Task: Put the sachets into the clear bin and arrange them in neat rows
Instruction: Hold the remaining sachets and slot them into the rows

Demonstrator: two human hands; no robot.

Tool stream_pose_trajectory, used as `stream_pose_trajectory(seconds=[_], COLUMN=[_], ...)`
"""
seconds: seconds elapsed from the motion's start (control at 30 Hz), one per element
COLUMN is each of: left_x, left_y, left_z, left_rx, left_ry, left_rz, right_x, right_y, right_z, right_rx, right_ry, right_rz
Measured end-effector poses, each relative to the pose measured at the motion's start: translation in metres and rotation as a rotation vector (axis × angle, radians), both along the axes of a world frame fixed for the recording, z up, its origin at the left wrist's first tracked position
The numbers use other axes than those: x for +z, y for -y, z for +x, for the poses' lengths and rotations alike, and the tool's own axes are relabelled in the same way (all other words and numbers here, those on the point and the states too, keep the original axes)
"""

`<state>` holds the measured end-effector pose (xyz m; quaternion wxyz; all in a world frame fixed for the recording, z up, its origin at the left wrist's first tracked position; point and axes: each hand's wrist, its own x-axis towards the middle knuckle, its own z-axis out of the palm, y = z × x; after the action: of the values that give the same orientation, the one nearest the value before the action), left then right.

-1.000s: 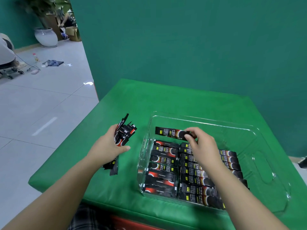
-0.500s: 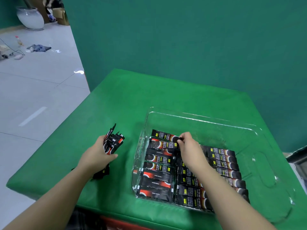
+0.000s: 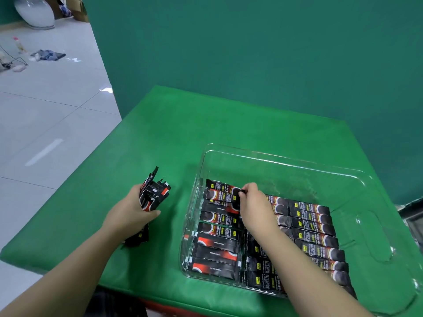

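Right hand point(image 3: 253, 203) pinches the end of a single sachet point(image 3: 223, 187) between thumb and fingertips, laying it flat at the far end of the left-hand row inside the clear bin point(image 3: 283, 159). Left hand point(image 3: 131, 210) grips a bundle of spare sachets point(image 3: 154, 193), fanned upright above the green table point(image 3: 160, 133), just to the left of the bin. Inside the bin, rows of sachets point(image 3: 313, 227) lie side by side along its near half, while its far half shows bare plastic. Judging by their look, the sachets are light, thin and flexible foil sticks, probably slick enough to slide over one another, so a loose stack could skew easily. A pinch at one short sealed end, as the right hand has it, seems the best hold, leaving the rest of the strip free to be lowered and squared against its neighbour. Crushing is unlikely to be a worry, though a hard squeeze mid-strip could crease the pack. On the floor beyond the table stands a white vase point(image 3: 34, 12).
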<state>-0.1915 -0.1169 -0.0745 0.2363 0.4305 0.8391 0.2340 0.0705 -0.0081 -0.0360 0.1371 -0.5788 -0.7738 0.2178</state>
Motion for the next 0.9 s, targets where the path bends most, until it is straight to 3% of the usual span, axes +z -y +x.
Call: stream_pose_trajectory(seconds=[0.27,0.5,0.63,0.8,0.9], left_x=[-0.003,-0.004,-0.004,-0.005,-0.006], left_y=[-0.001,-0.001,-0.001,-0.001,-0.002], left_z=[-0.002,-0.003,-0.003,-0.003,-0.004], left_rx=[-0.002,-0.007,-0.009,-0.008,-0.007], left_ry=[-0.009,-0.015,-0.028,-0.025,-0.025], left_rz=[-0.001,-0.004,-0.006,-0.005,-0.005], right_x=[0.002,0.014,0.007,0.002,0.003], right_y=[0.000,0.009,0.016,0.020,0.018], right_z=[0.004,0.014,0.014,0.011,0.003], right_rx=[-0.011,0.004,0.032,0.135,0.266], right_ry=[-0.038,-0.131,-0.050,0.180,0.238], right_rz=[0.147,-0.070,-0.133,0.120,0.157])
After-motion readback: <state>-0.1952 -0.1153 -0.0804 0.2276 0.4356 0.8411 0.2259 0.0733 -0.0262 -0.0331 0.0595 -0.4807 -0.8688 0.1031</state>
